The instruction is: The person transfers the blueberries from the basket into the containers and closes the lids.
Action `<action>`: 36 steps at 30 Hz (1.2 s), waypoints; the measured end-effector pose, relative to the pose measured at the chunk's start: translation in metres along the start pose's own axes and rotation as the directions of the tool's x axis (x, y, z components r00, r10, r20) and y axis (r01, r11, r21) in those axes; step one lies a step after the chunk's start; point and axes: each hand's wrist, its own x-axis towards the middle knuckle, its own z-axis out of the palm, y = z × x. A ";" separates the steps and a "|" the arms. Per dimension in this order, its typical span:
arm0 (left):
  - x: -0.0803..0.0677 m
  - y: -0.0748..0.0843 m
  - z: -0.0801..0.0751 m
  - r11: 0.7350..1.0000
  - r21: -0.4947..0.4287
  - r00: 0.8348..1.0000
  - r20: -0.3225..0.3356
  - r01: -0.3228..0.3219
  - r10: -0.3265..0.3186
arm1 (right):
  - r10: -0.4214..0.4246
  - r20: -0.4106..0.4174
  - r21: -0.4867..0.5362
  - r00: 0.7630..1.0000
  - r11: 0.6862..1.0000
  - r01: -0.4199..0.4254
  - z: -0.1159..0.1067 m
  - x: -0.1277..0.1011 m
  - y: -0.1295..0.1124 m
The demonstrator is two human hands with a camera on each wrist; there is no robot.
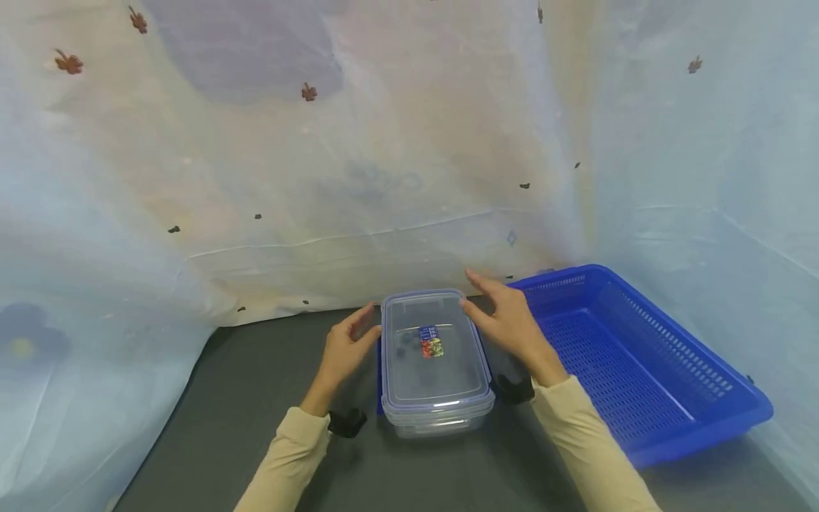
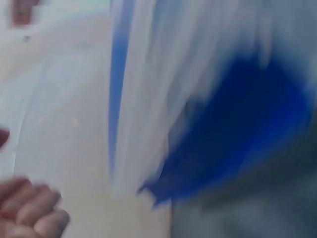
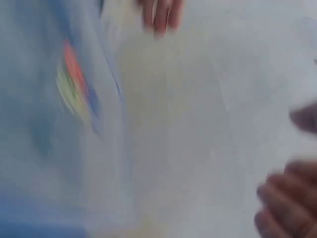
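Note:
A clear plastic food container (image 1: 425,391) with a lid stands on the dark table, a small colourful label (image 1: 431,341) on its top. Small dark shapes show faintly through the lid. A blue strip (image 1: 379,384) runs along its left side; in the left wrist view a blurred blue piece (image 2: 237,134) juts out there. My left hand (image 1: 342,350) is beside the container's far left edge, fingers loosely extended. At the far right corner is my right hand (image 1: 510,320), thumb and index finger spread apart. Neither hand grips anything.
To the right of the container sits a large blue perforated plastic basket (image 1: 672,348), close to my right forearm. A patterned pale curtain (image 1: 397,178) hangs behind and on both sides of the dark table (image 1: 256,384).

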 end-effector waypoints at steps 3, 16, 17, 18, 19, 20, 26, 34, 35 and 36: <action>-0.020 -0.002 0.018 0.972 -0.195 0.986 -0.074 0.132 -0.149 | 0.207 -0.024 0.100 0.978 0.974 -0.204 0.026 -0.032 0.004; -0.054 -0.013 0.047 0.935 -0.264 0.943 -0.167 0.238 -0.287 | 0.506 0.035 0.295 0.862 0.818 -0.493 0.060 -0.079 0.020; -0.055 -0.013 0.047 0.932 -0.271 0.942 -0.167 0.241 -0.292 | 0.512 0.039 0.304 0.858 0.812 -0.498 0.060 -0.080 0.020; -0.056 -0.013 0.048 0.930 -0.275 0.941 -0.166 0.243 -0.295 | 0.518 0.039 0.313 0.855 0.806 -0.503 0.060 -0.080 0.020; -0.057 -0.012 0.048 0.928 -0.279 0.940 -0.165 0.246 -0.298 | 0.523 0.038 0.320 0.852 0.801 -0.506 0.060 -0.081 0.019; -0.058 -0.012 0.048 0.930 -0.275 0.941 -0.164 0.245 -0.297 | 0.531 0.039 0.325 0.846 0.794 -0.513 0.060 -0.081 0.019; -0.061 0.006 0.046 0.928 -0.278 0.946 -0.137 0.248 -0.294 | 0.529 0.017 0.316 0.848 0.802 -0.507 0.058 -0.083 0.019; -0.058 -0.013 0.052 0.919 -0.340 0.955 -0.145 0.198 -0.259 | 0.529 -0.011 0.270 0.849 0.819 -0.507 0.060 -0.082 0.025; -0.058 -0.014 0.052 0.921 -0.337 0.955 -0.149 0.194 -0.256 | 0.527 -0.013 0.276 0.850 0.819 -0.504 0.061 -0.082 0.024; -0.058 -0.015 0.051 0.924 -0.332 0.955 -0.155 0.191 -0.253 | 0.526 -0.017 0.281 0.851 0.819 -0.500 0.061 -0.082 0.024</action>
